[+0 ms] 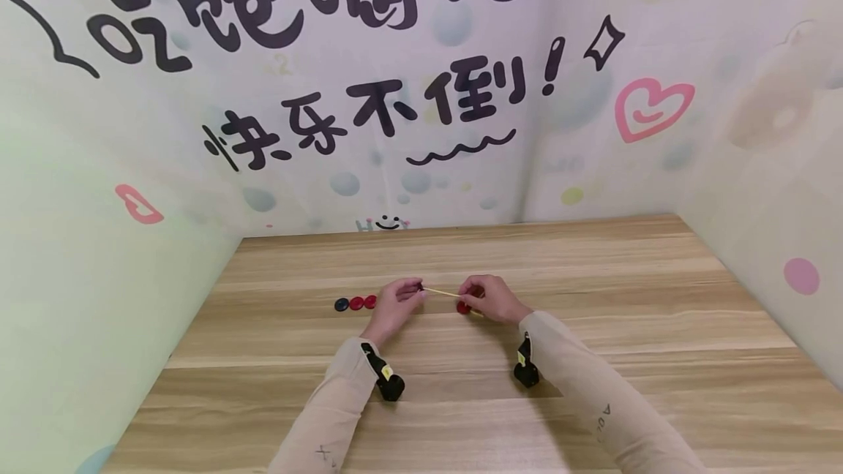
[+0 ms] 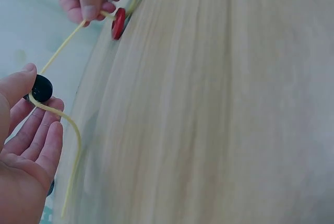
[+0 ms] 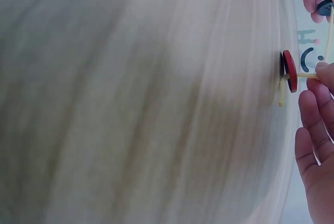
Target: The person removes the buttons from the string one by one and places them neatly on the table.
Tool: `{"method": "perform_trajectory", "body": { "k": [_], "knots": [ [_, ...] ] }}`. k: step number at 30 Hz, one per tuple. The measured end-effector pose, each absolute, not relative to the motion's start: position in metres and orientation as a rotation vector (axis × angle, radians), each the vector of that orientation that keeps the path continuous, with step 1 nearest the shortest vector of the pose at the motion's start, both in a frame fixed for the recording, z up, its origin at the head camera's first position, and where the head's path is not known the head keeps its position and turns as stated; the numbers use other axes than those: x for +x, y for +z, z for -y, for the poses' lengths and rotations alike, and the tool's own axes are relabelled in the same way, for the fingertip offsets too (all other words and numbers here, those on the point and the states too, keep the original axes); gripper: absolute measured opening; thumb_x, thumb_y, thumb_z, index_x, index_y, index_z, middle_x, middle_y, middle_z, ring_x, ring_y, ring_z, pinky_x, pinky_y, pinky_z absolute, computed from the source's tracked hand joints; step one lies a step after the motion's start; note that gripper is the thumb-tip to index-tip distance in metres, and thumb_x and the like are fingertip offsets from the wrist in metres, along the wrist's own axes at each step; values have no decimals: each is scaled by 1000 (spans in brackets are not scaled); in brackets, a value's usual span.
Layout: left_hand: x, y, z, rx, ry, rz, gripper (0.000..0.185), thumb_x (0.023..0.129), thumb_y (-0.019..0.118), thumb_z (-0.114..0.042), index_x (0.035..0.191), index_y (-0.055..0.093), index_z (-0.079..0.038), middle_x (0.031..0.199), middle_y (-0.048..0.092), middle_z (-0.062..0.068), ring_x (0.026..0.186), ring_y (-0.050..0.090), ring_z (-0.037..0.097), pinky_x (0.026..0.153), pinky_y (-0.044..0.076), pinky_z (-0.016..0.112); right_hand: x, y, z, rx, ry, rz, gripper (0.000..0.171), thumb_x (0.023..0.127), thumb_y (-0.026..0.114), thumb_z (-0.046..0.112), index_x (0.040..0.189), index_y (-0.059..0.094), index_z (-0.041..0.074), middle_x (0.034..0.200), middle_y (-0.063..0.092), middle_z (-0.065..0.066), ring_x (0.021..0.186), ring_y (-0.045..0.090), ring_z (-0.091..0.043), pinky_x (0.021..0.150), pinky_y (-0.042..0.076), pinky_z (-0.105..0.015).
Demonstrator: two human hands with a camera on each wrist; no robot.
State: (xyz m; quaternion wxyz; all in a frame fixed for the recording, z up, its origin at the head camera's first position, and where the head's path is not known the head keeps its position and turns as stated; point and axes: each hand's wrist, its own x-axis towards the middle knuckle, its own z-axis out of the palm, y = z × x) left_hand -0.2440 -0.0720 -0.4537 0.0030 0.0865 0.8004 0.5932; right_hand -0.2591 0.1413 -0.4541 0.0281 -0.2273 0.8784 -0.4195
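Lying in a short row on the wooden surface (image 1: 461, 401), just left of the left hand (image 1: 395, 306), are three small round buttons (image 1: 356, 303), one dark and two red, flat discs with a smooth plastic look, kept close by, it seems, as a ready supply. That hand pinches a dark button (image 2: 42, 89) between thumb and fingers (image 2: 39, 135), with the thin yellow cord (image 2: 62, 51) passing at the button and trailing down in a loose curve past the palm; the pinch looks meant to keep the disc steady on the cord, though whether the cord runs through a hole cannot be told. From the left hand the cord stretches taut to the right hand (image 1: 490, 297), a pale, slim, flexible strand, drawn straight probably so that what is strung on it can slide. A red button (image 3: 290, 70) hangs on the cord just left of the right hand, standing on edge close over the surface, a glossy disc with a darker back. The right hand's fingers (image 3: 313, 125) lie mostly straight in the wrist view while fingertip and thumb nip the cord right beside that button, holding the strand, not the disc. Light wood with long streaked grain makes up the surface, and pale printed walls with dark brush lettering and pink hearts enclose it behind and beside both hands.
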Motion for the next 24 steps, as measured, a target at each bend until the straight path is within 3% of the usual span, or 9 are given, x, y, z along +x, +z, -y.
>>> {"method": "perform_trajectory", "body": {
  "k": [18,24],
  "knots": [
    [-249,-431,113,236,1674,-2634,36,82,62,-11,114,55,4,103,60,14,95,57,25,83,45,33,-258,-456,-148,-677,-1291,-2725,5,84,59,9,82,61,4,76,59,0,68,52,-11,58,44,-22],
    [-248,-430,127,273,1650,-2639,36,82,62,-9,114,55,6,101,61,15,93,57,26,77,48,31,-259,-458,-149,-675,-1295,-2723,5,84,60,9,83,61,5,76,59,0,68,52,-10,58,44,-23]
  ]
}}
